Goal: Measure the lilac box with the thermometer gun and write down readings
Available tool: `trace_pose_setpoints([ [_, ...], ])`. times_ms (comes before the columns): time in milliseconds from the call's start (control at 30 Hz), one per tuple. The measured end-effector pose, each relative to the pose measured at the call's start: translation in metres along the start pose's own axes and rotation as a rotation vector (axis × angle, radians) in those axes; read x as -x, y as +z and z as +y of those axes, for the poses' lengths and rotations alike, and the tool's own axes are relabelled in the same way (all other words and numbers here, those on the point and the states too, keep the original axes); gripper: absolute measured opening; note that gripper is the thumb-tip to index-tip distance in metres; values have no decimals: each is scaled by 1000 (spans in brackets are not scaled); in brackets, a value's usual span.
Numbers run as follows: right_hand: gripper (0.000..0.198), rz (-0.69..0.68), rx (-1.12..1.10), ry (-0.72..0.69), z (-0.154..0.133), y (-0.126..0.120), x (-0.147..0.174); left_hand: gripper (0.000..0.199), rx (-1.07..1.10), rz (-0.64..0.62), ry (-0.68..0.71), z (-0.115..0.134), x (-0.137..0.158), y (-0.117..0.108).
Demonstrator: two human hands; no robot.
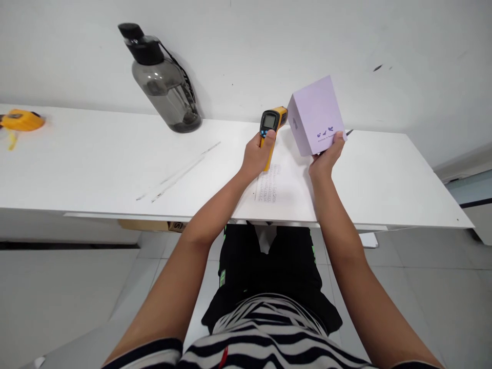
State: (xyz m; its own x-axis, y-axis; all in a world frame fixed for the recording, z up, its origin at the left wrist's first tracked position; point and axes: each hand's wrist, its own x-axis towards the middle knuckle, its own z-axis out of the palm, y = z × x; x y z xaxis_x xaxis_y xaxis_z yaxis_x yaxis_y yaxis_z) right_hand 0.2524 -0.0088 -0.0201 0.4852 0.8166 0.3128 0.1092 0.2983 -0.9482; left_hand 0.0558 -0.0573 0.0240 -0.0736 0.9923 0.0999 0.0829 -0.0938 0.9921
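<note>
Striped shirt point(265, 333) and black shorts point(269, 271) in the foreground; both forearms reach over the white desk point(96, 169). The left hand point(255, 156) is closed around a yellow infrared thermometer point(272, 125), display toward the wearer, nose just beside the lilac box point(315, 117). The right hand point(326, 156) holds that box by its lower corner, raised and tilted above the desk. For a sound reading, keep the nose square to one face and both hands steady. A dark bottle point(165, 82) stands behind.
</note>
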Motion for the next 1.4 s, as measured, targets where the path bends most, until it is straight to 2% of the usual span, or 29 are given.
trace_pose_setpoints([
  [100,61,55,233,-199,10,-8,-9,54,-432,72,121,-5,-10,-10],
  [200,59,110,399,-286,12,-13,-10,57,-827,87,90,-11,-18,-19],
  [333,66,129,446,-320,8,-13,-1,62,-1072,77,34,-16,-26,-29],
  [433,72,126,519,-360,5,-10,6,65,-1126,73,33,-20,-32,-37],
  [600,66,27,637,-369,4,-7,10,67,-1157,86,19,-28,-41,-45],
  [700,70,-39,725,-338,4,-4,12,67,-1183,56,30,-30,-40,-44],
  [800,75,-43,804,-279,1,-1,16,66,-1217,37,50,-32,-36,-40],
  [933,65,-52,829,-264,-7,-1,24,66,-1277,17,66,-34,-33,-38],
  [1100,61,-21,771,-301,-20,-1,28,69,-1289,10,72,-36,-34,-37],
  [1267,81,-118,554,-458,-45,-7,30,70,-1288,-9,40,-33,-34,-35],
  [1333,75,-105,438,-477,-55,-15,38,70,-1276,-20,34,-32,-34,-34],
  [1400,58,-87,359,-465,-61,-26,53,71,-1261,-26,39,-31,-33,-34],
])
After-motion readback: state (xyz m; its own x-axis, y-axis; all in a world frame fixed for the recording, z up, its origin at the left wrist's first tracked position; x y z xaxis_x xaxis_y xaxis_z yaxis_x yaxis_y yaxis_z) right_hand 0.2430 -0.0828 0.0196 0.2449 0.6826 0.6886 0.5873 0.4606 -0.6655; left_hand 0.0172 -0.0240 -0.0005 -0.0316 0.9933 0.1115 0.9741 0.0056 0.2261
